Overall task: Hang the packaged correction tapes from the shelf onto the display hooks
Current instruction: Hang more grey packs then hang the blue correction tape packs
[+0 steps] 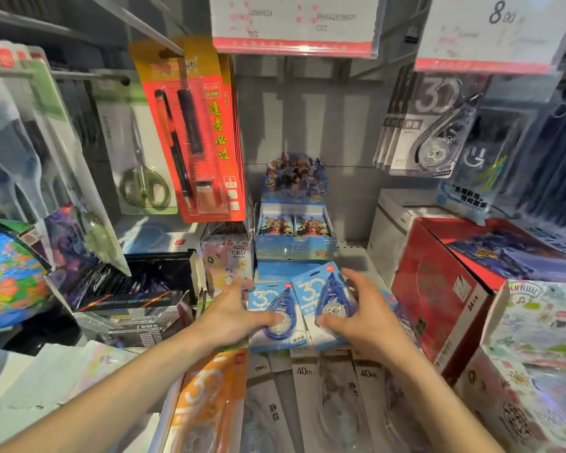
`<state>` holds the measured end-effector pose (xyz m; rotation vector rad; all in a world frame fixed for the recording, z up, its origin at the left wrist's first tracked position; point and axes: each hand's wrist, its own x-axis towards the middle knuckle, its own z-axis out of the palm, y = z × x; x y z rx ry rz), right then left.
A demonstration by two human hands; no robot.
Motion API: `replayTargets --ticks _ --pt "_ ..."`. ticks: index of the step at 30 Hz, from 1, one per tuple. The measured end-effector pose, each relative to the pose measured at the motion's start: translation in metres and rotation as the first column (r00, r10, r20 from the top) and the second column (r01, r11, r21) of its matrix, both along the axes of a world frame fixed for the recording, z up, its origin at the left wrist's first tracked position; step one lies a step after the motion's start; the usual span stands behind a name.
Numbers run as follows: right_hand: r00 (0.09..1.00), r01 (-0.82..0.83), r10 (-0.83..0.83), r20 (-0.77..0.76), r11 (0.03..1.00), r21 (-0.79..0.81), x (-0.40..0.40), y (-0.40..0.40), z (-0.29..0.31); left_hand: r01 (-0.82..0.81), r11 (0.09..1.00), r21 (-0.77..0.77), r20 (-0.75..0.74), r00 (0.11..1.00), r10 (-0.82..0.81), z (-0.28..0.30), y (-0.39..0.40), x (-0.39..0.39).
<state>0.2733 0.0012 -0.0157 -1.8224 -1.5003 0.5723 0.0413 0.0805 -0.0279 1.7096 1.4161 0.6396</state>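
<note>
Left hand (232, 313) grips left blue tape pack (276, 317); right hand (361, 317) grips right pack (324, 302)

Grey shelf (353, 256); blue correction tape packs (307, 308), card box (294, 233), red box (445, 289)

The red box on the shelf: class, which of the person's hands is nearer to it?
The right hand. It grips a blue correction tape pack just beside the red box. The left hand holds the other blue pack, farther from the box.
</note>
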Motion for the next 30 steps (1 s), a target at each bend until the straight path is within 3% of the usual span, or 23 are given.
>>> replayTargets --ticks 5,10,17,26,30 --pt "0.994 0.069 -0.078 -0.077 0.991 -0.112 0.000 0.000 0.006 0.009 0.999 0.034 0.107 0.994 -0.012 0.006 -0.005 0.003" --pt "0.957 0.139 -0.147 -0.249 0.989 -0.048 0.002 -0.002 0.005 -0.005 1.000 0.009 0.161 0.987 0.003 0.017 -0.010 0.010" --pt "0.909 0.141 -0.120 -0.399 0.990 0.022 0.004 -0.007 0.002 0.030 0.997 -0.073 0.277 0.961 -0.008 0.020 -0.013 0.021" --pt "0.867 0.069 0.050 -0.495 0.973 0.218 0.000 -0.014 0.023 0.059 0.989 0.136 0.374 0.921 -0.107 0.040 -0.026 0.001" --pt "0.874 -0.009 0.143 -0.465 0.961 0.278 -0.004 -0.018 0.044 0.054 0.973 0.225 0.395 0.907 -0.142 0.060 -0.037 -0.018"
